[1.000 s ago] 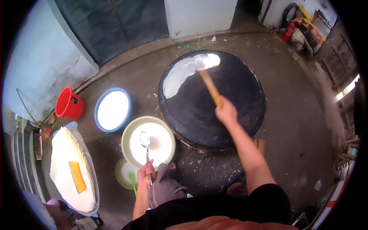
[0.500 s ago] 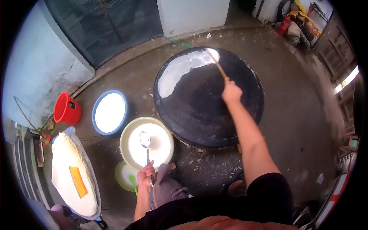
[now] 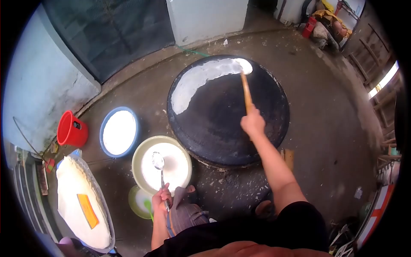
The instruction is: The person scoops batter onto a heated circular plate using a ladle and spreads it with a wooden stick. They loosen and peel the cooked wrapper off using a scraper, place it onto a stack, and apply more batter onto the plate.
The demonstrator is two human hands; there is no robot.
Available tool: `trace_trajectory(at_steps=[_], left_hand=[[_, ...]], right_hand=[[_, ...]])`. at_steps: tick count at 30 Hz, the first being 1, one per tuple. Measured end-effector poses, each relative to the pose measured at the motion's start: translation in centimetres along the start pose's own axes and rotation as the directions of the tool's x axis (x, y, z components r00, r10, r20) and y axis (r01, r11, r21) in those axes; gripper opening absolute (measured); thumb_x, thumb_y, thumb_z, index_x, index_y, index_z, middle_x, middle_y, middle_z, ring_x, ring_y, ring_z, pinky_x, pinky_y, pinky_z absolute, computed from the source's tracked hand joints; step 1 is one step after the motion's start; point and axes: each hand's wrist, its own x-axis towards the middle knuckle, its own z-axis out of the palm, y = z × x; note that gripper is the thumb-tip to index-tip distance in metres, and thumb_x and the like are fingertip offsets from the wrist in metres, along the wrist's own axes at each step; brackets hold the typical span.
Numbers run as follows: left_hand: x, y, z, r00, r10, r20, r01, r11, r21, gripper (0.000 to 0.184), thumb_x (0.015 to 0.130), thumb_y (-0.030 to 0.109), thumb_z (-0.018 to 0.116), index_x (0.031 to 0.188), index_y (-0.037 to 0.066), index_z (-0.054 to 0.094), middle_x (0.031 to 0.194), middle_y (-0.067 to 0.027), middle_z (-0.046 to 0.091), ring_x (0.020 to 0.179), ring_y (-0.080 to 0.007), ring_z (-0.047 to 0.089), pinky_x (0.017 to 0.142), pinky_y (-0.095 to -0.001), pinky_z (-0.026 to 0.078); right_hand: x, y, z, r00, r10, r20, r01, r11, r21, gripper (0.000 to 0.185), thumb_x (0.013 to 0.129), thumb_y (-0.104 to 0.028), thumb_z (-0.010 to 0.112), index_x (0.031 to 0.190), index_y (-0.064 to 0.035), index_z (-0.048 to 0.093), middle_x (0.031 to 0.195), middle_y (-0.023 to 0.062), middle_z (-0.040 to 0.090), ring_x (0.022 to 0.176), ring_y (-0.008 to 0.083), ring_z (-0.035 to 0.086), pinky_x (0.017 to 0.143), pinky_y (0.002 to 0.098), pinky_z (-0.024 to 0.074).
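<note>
A large round black griddle [image 3: 231, 124] lies low in front of me. A curved band of white batter [image 3: 188, 85] coats its far left side, with a thicker pool at the right end. My right hand [image 3: 253, 123] is closed round the handle of a wooden spreader [image 3: 246, 92], whose far end meets that pool. My left hand [image 3: 162, 197] grips a metal ladle [image 3: 158, 161] by its handle. The ladle's whitened bowl is above a pale green basin [image 3: 136, 165] of white batter; I cannot tell whether it touches the surface.
Left of the basin stand a blue tub [image 3: 102, 137] of white stuff and a red bucket [image 3: 72, 132]. A stack of pale thin sheets [image 3: 77, 188] with an orange strip [image 3: 87, 210] lies nearer me. A small green bowl [image 3: 136, 204] sits beside my left hand.
The thick batter pool has spread farther right along the griddle's far edge. My right hand has come nearer to me, and the spreader has turned. My left hand and ladle hold nearly still.
</note>
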Motion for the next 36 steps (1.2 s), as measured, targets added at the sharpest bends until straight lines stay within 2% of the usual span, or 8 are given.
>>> trace_trajectory(at_steps=[3, 10, 13, 21, 27, 33, 35, 36], left_hand=[[-0.3, -0.5, 0.5, 1.0, -0.007, 0.018, 0.008, 1.0, -0.029, 0.031, 0.091, 0.016, 0.036, 0.11, -0.007, 0.044, 0.068, -0.0031, 0.043, 0.051, -0.0086, 0.04, 0.041, -0.0198, 0.035], [0.3, 0.9, -0.8, 0.999, -0.026, 0.034, 0.027, 0.999, -0.027, 0.031, 0.091, 0.016, 0.037, 0.109, -0.008, 0.044, 0.066, -0.0026, 0.042, 0.051, -0.0084, 0.039, 0.041, -0.019, 0.035], [-0.5, -0.4, 0.7, 1.0, -0.002, -0.015, 0.002, 0.999, -0.038, 0.031, 0.091, 0.016, 0.037, 0.109, -0.008, 0.044, 0.066, -0.0025, 0.042, 0.051, -0.0085, 0.039, 0.041, -0.0191, 0.035], [-0.3, 0.2, 0.4, 0.997, 0.058, -0.059, -0.058, 0.998, 0.002, 0.03, 0.09, 0.016, 0.037, 0.106, -0.008, 0.047, 0.068, -0.0032, 0.045, 0.051, -0.0089, 0.041, 0.041, -0.0195, 0.036], [-1.7, 0.0, 0.7, 0.996, 0.084, -0.043, -0.08, 0.994, 0.071, 0.028, 0.089, 0.013, 0.037, 0.106, -0.008, 0.046, 0.07, -0.0033, 0.045, 0.05, -0.0087, 0.041, 0.041, -0.019, 0.037], [-2.8, 2.9, 0.0, 0.988, 0.131, 0.087, -0.141, 0.983, 0.119, 0.03, 0.09, 0.015, 0.036, 0.105, -0.009, 0.046, 0.069, -0.0036, 0.045, 0.051, -0.0085, 0.041, 0.041, -0.0193, 0.037], [-4.9, 2.0, 2.7, 0.968, 0.246, 0.042, -0.249, 0.965, 0.083, 0.031, 0.09, 0.016, 0.036, 0.105, -0.009, 0.046, 0.069, -0.0038, 0.045, 0.051, -0.0085, 0.042, 0.041, -0.0194, 0.037], [-5.7, 1.2, 4.5, 0.947, 0.317, -0.045, -0.311, 0.945, 0.106, 0.032, 0.09, 0.017, 0.037, 0.105, -0.009, 0.046, 0.07, -0.0039, 0.045, 0.052, -0.0088, 0.042, 0.041, -0.0194, 0.037]], right_hand=[[2.8, -1.6, 2.4, 0.974, -0.227, -0.026, 0.221, 0.965, -0.144, 0.051, 0.074, -0.013, 0.05, 0.123, -0.0039, 0.037, 0.097, 0.0176, 0.052, 0.08, 0.0319, 0.06, 0.07, 0.0401, 0.0484], [-2.1, 1.7, -0.9, 0.999, 0.037, 0.008, -0.036, 0.997, -0.069, 0.06, 0.072, -0.007, 0.049, 0.129, -0.007, 0.03, 0.099, 0.0163, 0.051, 0.085, 0.0324, 0.058, 0.075, 0.042, 0.0464], [-3.4, 0.3, 1.0, 0.962, -0.272, 0.014, 0.272, 0.958, -0.092, 0.06, 0.071, -0.006, 0.049, 0.128, -0.0046, 0.031, 0.093, 0.0172, 0.051, 0.077, 0.0331, 0.059, 0.067, 0.0416, 0.0482], [-2.2, 3.1, -1.4, 0.998, 0.066, 0.012, -0.065, 0.991, -0.114, 0.062, 0.073, -0.008, 0.051, 0.13, -0.0069, 0.027, 0.104, 0.0163, 0.052, 0.084, 0.0341, 0.059, 0.067, 0.0417, 0.0488], [5.9, 3.9, 2.2, 0.993, -0.057, -0.104, 0.025, 0.957, -0.288, 0.038, 0.082, -0.011, 0.042, 0.118, -0.0012, 0.037, 0.094, 0.0163, 0.055, 0.074, 0.0292, 0.062, 0.056, 0.037, 0.0501], [-3.4, 10.4, -3.3, 0.995, 0.095, 0.02, -0.092, 0.99, -0.108, 0.05, 0.079, -0.011, 0.049, 0.127, -0.0046, 0.035, 0.102, 0.0178, 0.055, 0.091, 0.0308, 0.058, 0.073, 0.0393, 0.0473], [-4.3, 14.9, -1.7, 0.933, -0.299, -0.201, 0.345, 0.902, 0.26, 0.042, 0.084, -0.013, 0.049, 0.124, -0.0056, 0.042, 0.094, 0.0131, 0.059, 0.074, 0.0215, 0.061, 0.063, 0.0314, 0.0479], [-4.0, 16.1, -1.5, 0.967, -0.219, -0.127, 0.253, 0.846, 0.469, 0.038, 0.086, -0.013, 0.047, 0.123, -0.0067, 0.044, 0.089, 0.0093, 0.059, 0.065, 0.0153, 0.057, 0.057, 0.0268, 0.0457]])
